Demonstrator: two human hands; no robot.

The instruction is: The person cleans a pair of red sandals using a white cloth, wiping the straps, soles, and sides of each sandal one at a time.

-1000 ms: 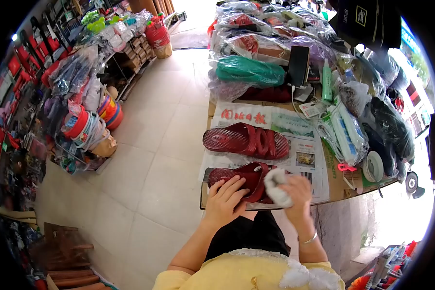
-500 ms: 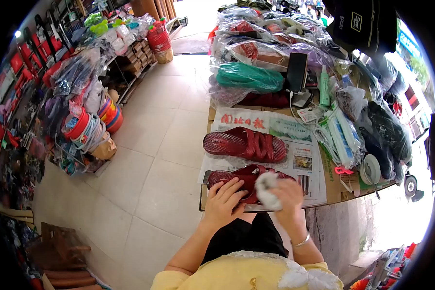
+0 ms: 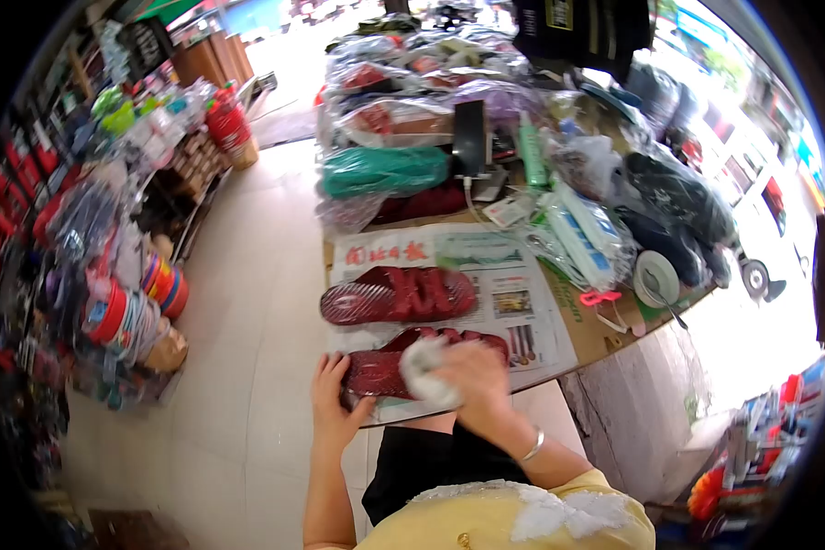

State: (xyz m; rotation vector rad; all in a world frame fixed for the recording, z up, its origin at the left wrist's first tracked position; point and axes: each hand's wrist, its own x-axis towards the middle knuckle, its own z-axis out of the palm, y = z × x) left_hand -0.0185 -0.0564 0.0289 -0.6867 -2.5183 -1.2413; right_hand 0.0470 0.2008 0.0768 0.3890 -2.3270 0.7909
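**Slipper sideways, one hand at the heel, the other on top with a cloth**

So the dark red near slipper (image 3: 376, 374) sits just below the centre of the frame, on newspaper (image 3: 545, 344) spread over the front of the surface (image 3: 605, 339). Its long axis runs roughly left to right, more or less along the front edge, heel to the left and toe to the right.

That's pretty much the whole layout: the two hands come at it from different spots along that length. The left hand (image 3: 337, 394) is at the heel, thumb and fingers spread wide around that end, so the slipper stretches off to its right. Looks like light contact to me, but I can't tell how hard it's pressing, if at all.

The right hand (image 3: 477, 376) is over the toe half, fingers curled round a bunched white cloth (image 3: 426, 371). The cloth is against about the middle of the slipper, so the bare heel part lies to the left of that hand. Fingers are smeary, so no clue exactly how they're wrapped. Left is nearer the heel, right is nearer the toe.

The matching far slipper (image 3: 399, 295) lies just above, nearly parallel, with neither hand on it.
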